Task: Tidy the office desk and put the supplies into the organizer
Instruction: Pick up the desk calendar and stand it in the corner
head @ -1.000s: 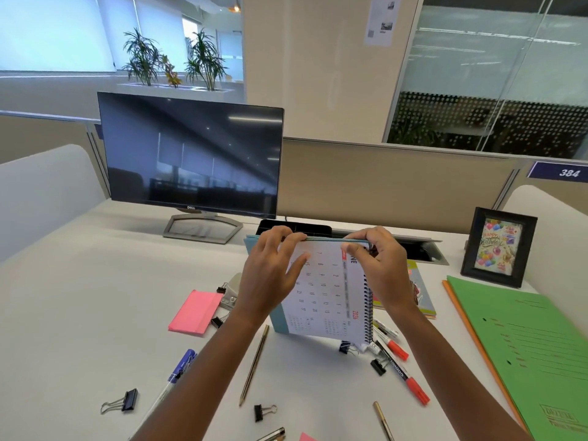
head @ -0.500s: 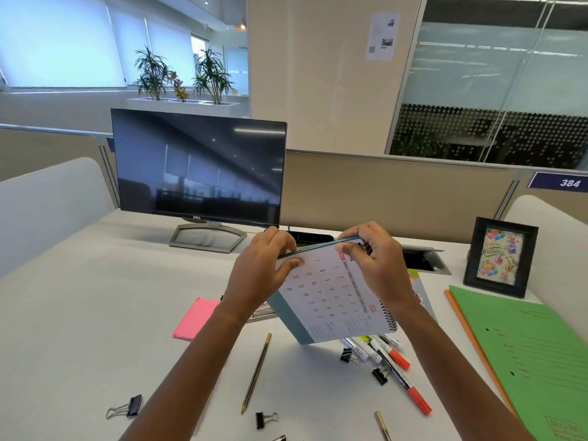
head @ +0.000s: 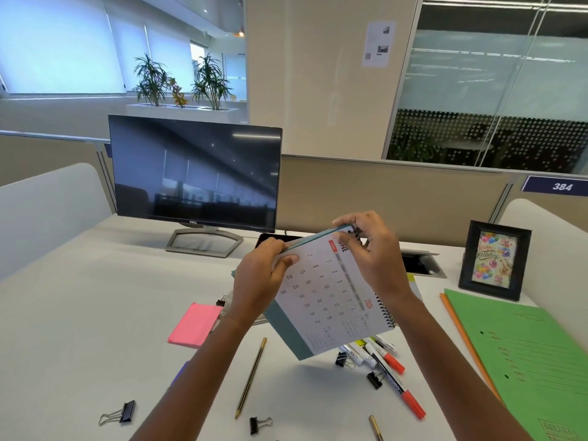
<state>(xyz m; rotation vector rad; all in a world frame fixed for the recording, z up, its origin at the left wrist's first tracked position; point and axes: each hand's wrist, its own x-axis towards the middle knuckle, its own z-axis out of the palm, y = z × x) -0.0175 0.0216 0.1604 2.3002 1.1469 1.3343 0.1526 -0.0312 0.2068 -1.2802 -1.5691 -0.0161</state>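
Note:
A spiral-bound desk calendar (head: 327,300) with a teal base is held tilted above the desk. My left hand (head: 259,281) grips its upper left edge. My right hand (head: 374,249) pinches its top right corner by the wire spiral. Below it lie red-capped markers (head: 394,374), small black binder clips (head: 374,379), a gold pencil (head: 251,377) and a pink sticky-note pad (head: 194,324). Part of what lies under the calendar is hidden. I see no organizer for certain.
A dark monitor (head: 194,173) stands at the back left. A framed birthday picture (head: 493,259) stands at the right, with a green folder (head: 525,354) over an orange one in front of it. More binder clips (head: 122,412) lie near the front edge. A cable hatch (head: 420,265) sits behind.
Both hands have lifted the calendar off the desk and tilted it clockwise, its spiral edge swinging down to the right. The head camera has tipped up slightly.

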